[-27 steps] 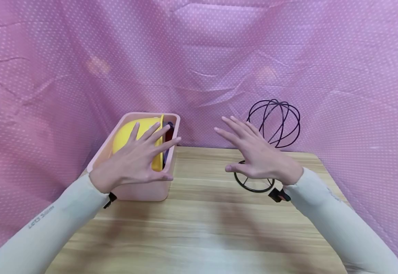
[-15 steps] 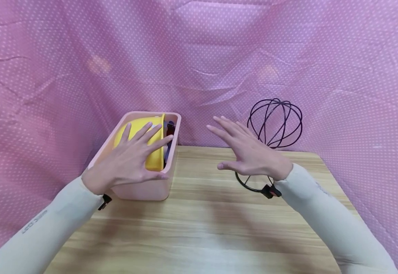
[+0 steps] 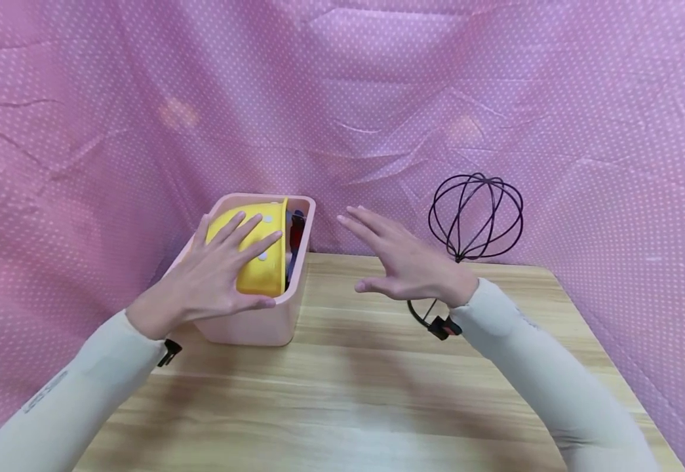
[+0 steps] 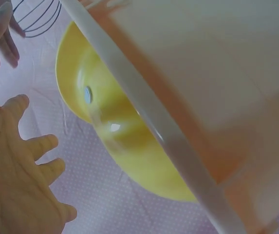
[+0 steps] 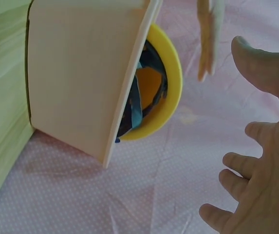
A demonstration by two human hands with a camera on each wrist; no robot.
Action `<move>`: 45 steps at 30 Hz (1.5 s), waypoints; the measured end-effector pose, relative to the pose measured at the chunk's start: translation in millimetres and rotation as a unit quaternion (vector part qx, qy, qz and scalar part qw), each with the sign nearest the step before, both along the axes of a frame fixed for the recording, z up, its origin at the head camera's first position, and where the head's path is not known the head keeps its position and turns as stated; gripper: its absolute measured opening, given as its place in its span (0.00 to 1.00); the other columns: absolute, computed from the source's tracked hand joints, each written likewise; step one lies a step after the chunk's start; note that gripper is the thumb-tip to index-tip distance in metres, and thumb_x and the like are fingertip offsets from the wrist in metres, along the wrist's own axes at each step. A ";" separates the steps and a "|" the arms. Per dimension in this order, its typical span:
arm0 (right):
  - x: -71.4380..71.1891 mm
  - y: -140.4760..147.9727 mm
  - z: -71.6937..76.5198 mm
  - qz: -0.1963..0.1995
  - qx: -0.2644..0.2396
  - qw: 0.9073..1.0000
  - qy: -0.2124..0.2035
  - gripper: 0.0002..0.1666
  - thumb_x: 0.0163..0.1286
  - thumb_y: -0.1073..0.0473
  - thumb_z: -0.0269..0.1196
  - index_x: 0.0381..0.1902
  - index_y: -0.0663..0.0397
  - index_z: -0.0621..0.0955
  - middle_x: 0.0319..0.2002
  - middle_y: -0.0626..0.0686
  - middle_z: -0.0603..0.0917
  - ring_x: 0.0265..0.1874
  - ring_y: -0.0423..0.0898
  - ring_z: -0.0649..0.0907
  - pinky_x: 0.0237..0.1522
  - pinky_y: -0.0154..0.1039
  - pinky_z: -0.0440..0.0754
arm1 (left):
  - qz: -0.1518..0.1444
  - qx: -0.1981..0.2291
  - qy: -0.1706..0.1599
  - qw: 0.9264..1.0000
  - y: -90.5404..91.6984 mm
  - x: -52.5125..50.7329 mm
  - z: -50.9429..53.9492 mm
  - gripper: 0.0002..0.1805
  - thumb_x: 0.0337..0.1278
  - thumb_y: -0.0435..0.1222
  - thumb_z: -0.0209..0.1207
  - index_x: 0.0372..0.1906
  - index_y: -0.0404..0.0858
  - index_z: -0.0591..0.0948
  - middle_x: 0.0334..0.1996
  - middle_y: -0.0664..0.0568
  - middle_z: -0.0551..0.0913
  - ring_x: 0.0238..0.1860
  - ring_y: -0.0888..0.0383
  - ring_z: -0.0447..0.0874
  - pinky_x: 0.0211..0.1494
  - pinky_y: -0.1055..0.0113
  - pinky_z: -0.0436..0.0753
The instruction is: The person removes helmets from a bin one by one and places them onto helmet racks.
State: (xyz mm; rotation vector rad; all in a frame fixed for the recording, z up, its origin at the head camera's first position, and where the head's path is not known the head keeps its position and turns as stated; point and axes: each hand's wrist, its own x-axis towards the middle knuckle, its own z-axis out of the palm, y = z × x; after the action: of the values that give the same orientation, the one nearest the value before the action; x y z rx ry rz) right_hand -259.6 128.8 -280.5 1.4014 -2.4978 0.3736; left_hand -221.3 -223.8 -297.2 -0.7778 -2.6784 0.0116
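My left hand hovers with spread fingers over the near left part of a pink bin, holding nothing. A yellow helmet lies on its side in the bin; dark straps show inside it in the right wrist view. In the left wrist view the hand is beside the helmet, apart from it. My right hand, fingers extended and holding nothing, is in the air between the bin and a black wire stand, partly hiding the stand's lower part.
The bin stands at the back left of the wooden table. Dark and red items lie in it, right of the helmet. The stand's round wire top rises at the back right. Pink dotted cloth hangs behind and at both sides.
Both hands have moved left in the head view, the right one farther. More of the helmet shows now, and the right hand covers a different part of the stand. Nothing was taken hold of.
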 end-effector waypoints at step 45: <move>-28.6 -85.7 -31.9 -0.065 -0.030 0.983 -0.170 0.64 0.66 0.38 0.66 0.83 0.45 0.39 0.83 0.54 0.48 0.82 0.51 0.55 0.82 0.53 0.58 | 0.074 0.051 -0.070 0.994 -62.4 -0.9 -17.3 0.59 0.52 0.70 0.61 0.83 0.55 0.48 0.83 0.43 0.49 0.83 0.38 0.44 0.83 0.35 0.38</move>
State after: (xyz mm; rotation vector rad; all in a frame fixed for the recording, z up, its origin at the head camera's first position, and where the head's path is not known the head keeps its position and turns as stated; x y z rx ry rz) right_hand -288.2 43.1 -312.3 1.2294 -2.8012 0.7074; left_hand -222.3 -286.2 -314.5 -0.5669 -2.8373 -0.1455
